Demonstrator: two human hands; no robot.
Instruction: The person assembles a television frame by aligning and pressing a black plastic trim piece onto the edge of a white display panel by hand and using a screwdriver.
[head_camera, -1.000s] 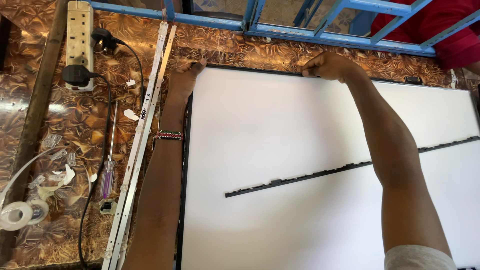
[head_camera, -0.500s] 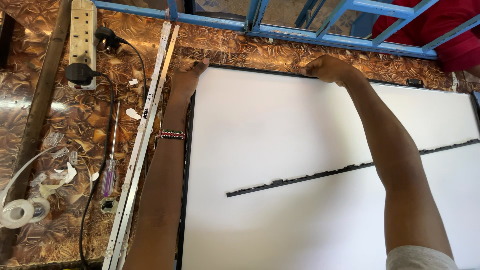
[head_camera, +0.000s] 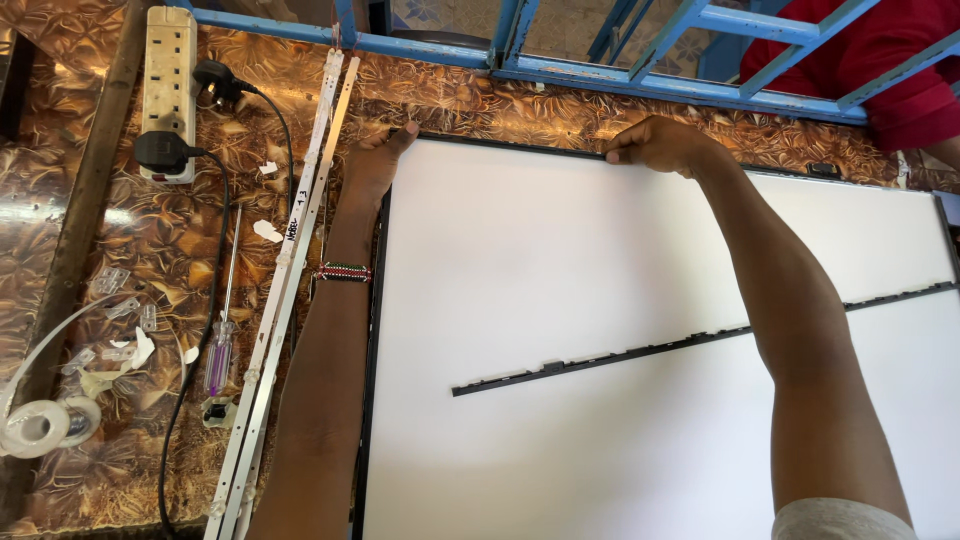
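A large white panel (head_camera: 560, 270) with a thin black frame lies flat on a brown patterned table (head_camera: 130, 250). My left hand (head_camera: 375, 160) rests at the panel's far left corner, fingers on the frame edge; a beaded bracelet (head_camera: 343, 272) circles that wrist. My right hand (head_camera: 660, 146) curls over the far edge of the panel, fingers closed on the frame. A thin black strip (head_camera: 700, 342) lies diagonally across the white surface.
Two long white light strips (head_camera: 290, 260) lie left of the panel. A screwdriver (head_camera: 220, 350), black cable, white power strip (head_camera: 168, 85), tape roll (head_camera: 40, 425) and small clear clips sit further left. A blue metal frame (head_camera: 560, 65) runs along the back; a person in red (head_camera: 890, 70) is behind it.
The view shifted slightly to the right. Both hands stay at the panel's far edge in nearly the same grip.
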